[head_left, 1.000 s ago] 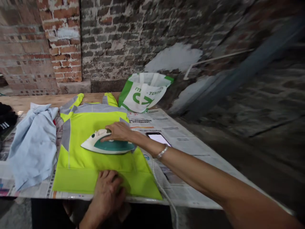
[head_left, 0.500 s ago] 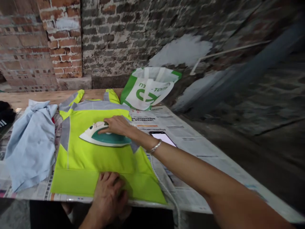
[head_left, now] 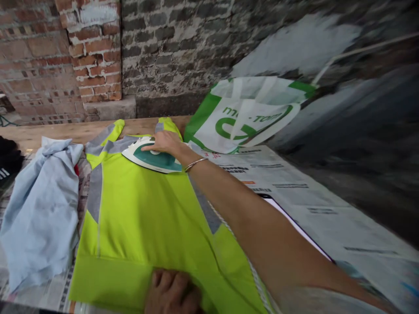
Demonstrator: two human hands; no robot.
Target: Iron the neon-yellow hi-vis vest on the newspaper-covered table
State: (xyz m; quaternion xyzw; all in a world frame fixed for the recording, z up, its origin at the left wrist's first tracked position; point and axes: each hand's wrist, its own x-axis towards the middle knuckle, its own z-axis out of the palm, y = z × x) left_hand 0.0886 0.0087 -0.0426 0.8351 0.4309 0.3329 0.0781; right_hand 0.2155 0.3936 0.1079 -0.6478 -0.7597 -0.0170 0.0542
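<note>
A neon yellow top with grey panels (head_left: 140,205) lies spread on the newspaper-covered table, its hem toward me. My right hand (head_left: 166,144) is closed around the handle of a white and green clothes iron (head_left: 157,160). The iron rests flat on the upper part of the top, its tip pointing left. Its pale cord (head_left: 258,283) trails beneath my right forearm toward the front edge. At the hem, my left hand (head_left: 175,292) has its fingers curled onto the fabric; the thumb is hidden and the frame's lower edge cuts the hand off.
To the left lies a crumpled light blue garment (head_left: 42,213), with a black item (head_left: 8,159) beyond it. A white and green bag (head_left: 242,115) stands at the back right. A phone (head_left: 301,231) lies partly behind my right forearm on the newspaper (head_left: 327,209). Brick walls rise behind the table.
My right hand has moved the iron away from me, from the middle of the top to near its shoulders. The left hand stays at the hem. My view has come closer.
</note>
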